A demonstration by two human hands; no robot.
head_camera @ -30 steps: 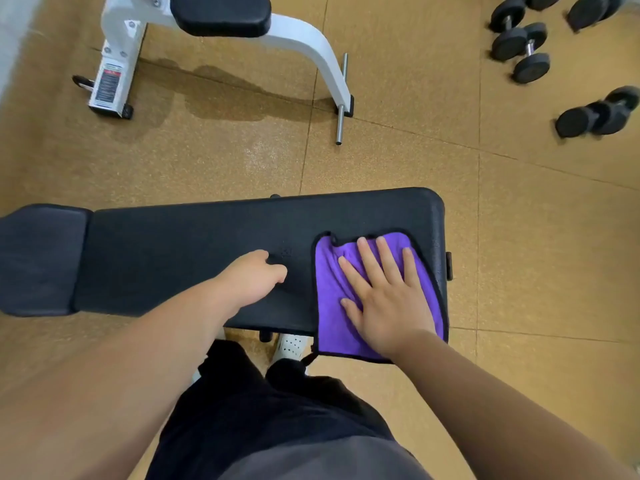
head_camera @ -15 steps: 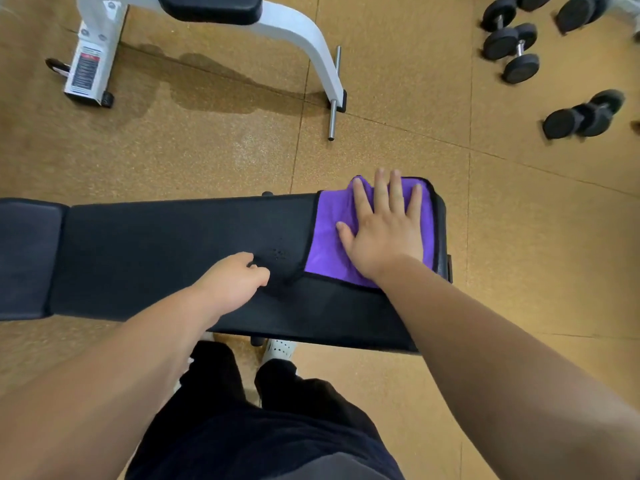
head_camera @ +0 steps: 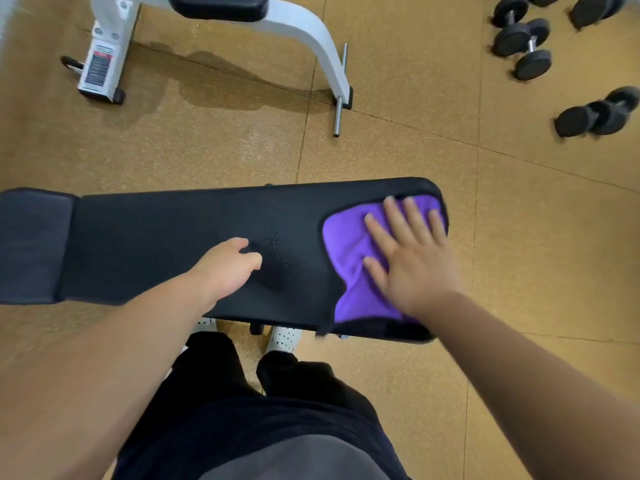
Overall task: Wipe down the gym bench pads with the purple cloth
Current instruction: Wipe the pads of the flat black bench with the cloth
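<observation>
under flat, spread right hand (head_camera: 412,261): purple cloth (head_camera: 349,251), bench pad (head_camera: 166,244) right end.

Bare forearms, no sleeves; black trousers (head_camera: 242,410), a grey shirt hem (head_camera: 294,459) at 6 o'clock, white perforated shoes (head_camera: 284,337).

Right hand (head_camera: 412,258) flat, fingers spread; left hand (head_camera: 227,268) loosely curled

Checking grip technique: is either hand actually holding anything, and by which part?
Nothing is gripped. The right hand presses flat on the purple cloth, near its middle; the left hand rests curled on the bench pad.
</observation>
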